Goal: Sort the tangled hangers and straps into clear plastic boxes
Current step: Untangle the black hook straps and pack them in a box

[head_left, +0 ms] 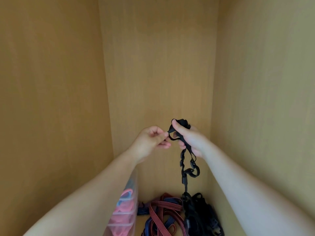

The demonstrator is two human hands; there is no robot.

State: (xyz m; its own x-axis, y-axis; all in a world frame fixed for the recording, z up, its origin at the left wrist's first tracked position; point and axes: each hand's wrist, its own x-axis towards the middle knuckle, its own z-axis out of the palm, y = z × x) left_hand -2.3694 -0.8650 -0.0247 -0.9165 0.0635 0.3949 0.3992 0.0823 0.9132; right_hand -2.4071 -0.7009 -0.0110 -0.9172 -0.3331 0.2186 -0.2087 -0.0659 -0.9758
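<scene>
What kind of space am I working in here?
Probably inside a wooden wardrobe or cupboard: wood-grain panels close in on the left, back and right, with a clear plastic box and a heap of tangled straps on its floor.

Both bare arms reach forward, left hand [150,142] pinching and right hand [191,142] gripping one black strap [184,182].

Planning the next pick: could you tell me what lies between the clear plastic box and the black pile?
The head view shows tangled striped straps between the clear plastic box and the black pile.
</scene>
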